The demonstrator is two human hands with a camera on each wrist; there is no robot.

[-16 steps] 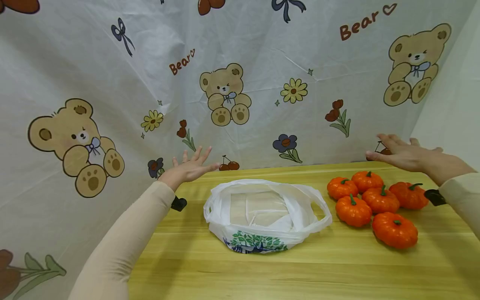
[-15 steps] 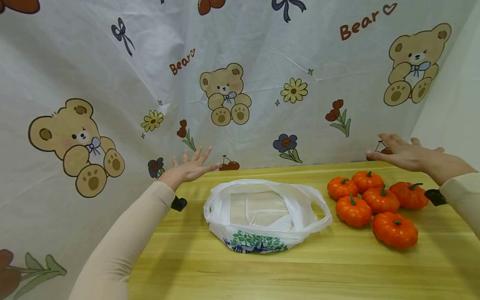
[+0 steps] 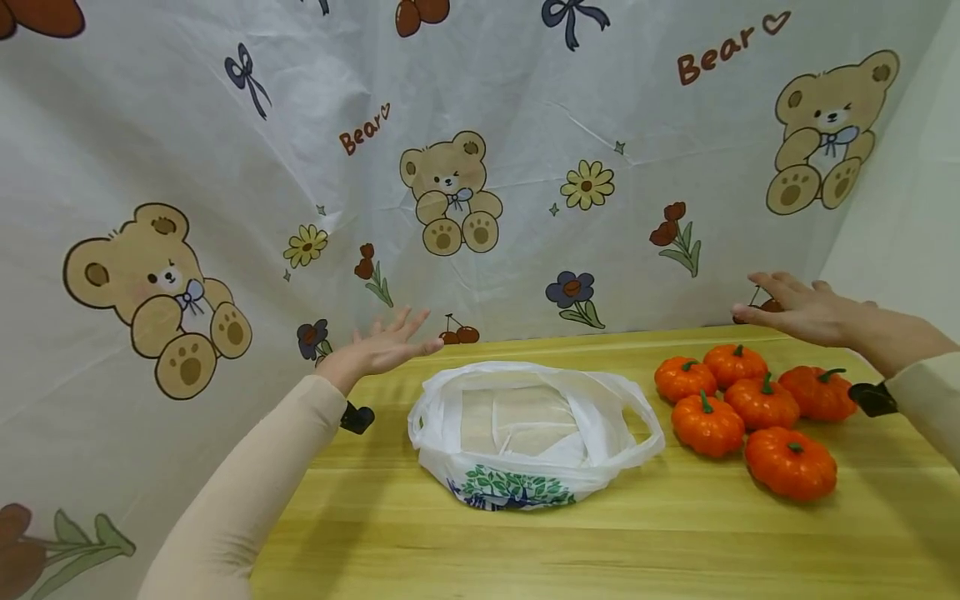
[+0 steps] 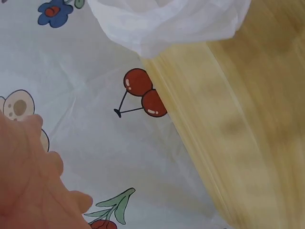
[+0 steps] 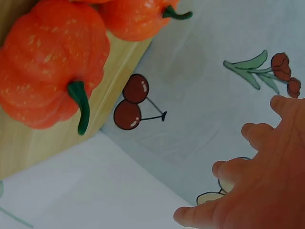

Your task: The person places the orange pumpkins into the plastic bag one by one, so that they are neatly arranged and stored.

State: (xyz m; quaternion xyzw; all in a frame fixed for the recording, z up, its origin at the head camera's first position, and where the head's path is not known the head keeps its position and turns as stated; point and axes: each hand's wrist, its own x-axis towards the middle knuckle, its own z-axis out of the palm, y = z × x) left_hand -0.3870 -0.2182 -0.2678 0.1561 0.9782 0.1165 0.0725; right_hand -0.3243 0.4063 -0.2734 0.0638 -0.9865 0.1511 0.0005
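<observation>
My left hand [image 3: 385, 346] is raised behind and left of the white plastic bag, fingers spread and holding nothing. Over at the right, my right hand [image 3: 813, 312] hovers above the back of the table beyond the pumpkins, its fingers also spread and bare. The plastic bag [image 3: 517, 483] lies mid-table with its mouth spread and handles to the sides; green leaves and blue shapes are printed on its front. Several small orange pumpkins [image 3: 761, 402] with green stems cluster to its right. In the right wrist view, one pumpkin [image 5: 52, 62] appears close up, apart from the fingers.
The wooden table [image 3: 480, 550] carries the bag and pumpkins. Behind it hangs a pale cloth [image 3: 517, 92] printed with bears, flowers and cherries, which also runs down the left side. A plain white surface [image 3: 900, 250] stands at the right.
My left hand has shifted slightly down and turned a little, and the right hand has edged slightly left. The whole head view has dropped a few pixels. Bag and pumpkins stay put.
</observation>
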